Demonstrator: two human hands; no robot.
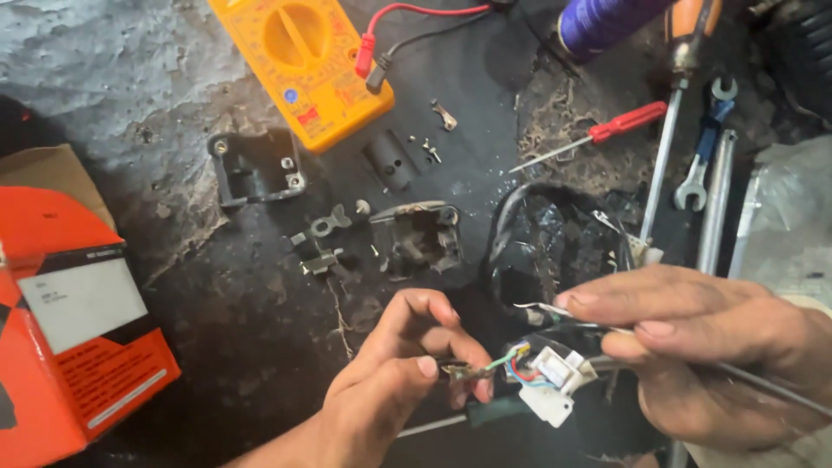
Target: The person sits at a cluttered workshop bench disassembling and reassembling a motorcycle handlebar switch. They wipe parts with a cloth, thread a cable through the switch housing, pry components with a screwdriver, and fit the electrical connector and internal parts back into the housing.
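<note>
While the left hand (403, 364) pinches a small dark part (457, 373) between thumb and fingertips, thin coloured wires (513, 362) run from that part to a white plug (555, 377) just beside it. Closed around a bundle of black cable (745, 377) and a thin metal tool (555, 310), the right hand (693, 347) sits directly above the plug. At the lower left stands an orange cardboard box (78, 347). Farther up the dark, stained work surface (260, 303) lie two black housing halves (256, 166) (418, 236) with small metal clips (322, 247) between them. Beyond those rest a yellow meter (303, 61) with red and black leads, a red-handled screwdriver (598, 134), a long screwdriver (672, 113), a small spanner (704, 147) and a blue spray can (602, 24).
</note>
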